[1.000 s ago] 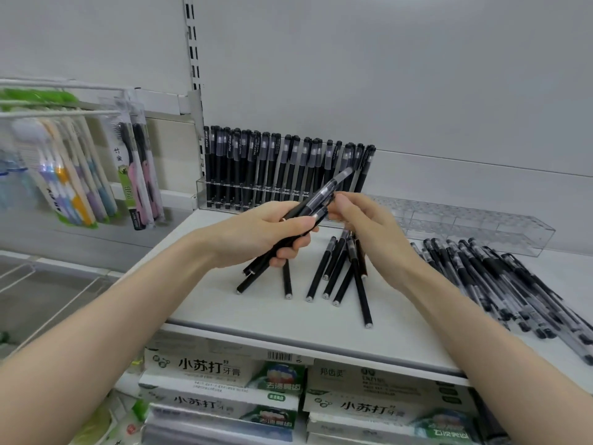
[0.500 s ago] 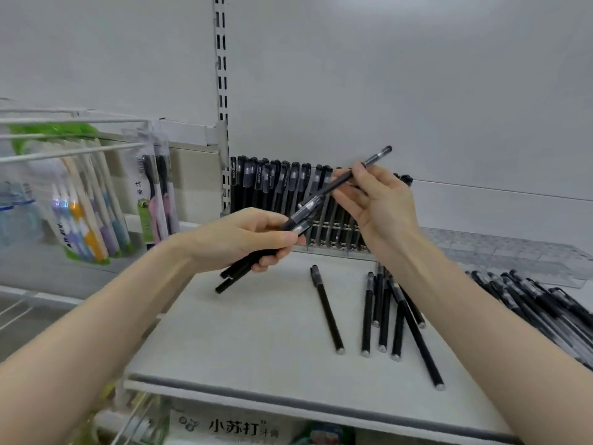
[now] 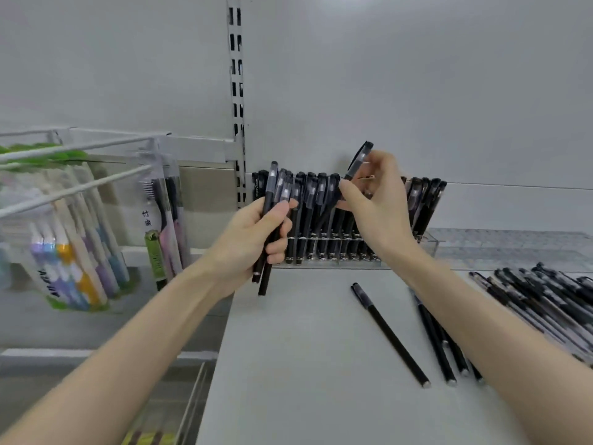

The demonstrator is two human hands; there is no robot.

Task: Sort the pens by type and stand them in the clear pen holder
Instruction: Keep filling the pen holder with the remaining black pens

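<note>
In the head view, a single black pen (image 3: 358, 161) is pinched by the right hand (image 3: 377, 203), thumb and fingertips closed on its barrel just below the translucent cap. Its long axis is tilted – cap end up and to the right, lower end running down and to the left behind the thumb. A bundle of pens (image 3: 272, 216) of the same kind is gripped by the left hand (image 3: 253, 239), fingers curled round it, the bundle held almost upright with caps up.

The clear pen holder (image 3: 481, 252) is set at the far edge of the shelf (image 3: 288, 364), directly beyond and below the right hand. Its left part is filled with a standing row (image 3: 316, 200) of black pens; its right part is seen to be empty. The slot being aimed at is hidden by the right hand, so it is probably – not certainly – among those behind the knuckles.

The coming move is judged to turn on this: the holder lies below and just beyond the pen's lower end, and the right hand is the nearer one. The pen has to be brought upright before it is lowered.

A few loose pens (image 3: 390, 332) are left lying on the near shelf, long axes running near to far, and a pile of clearer-bodied pens (image 3: 545, 293) is spread at the right. Packs of toothbrushes (image 3: 73, 252) are hung at the left.
</note>
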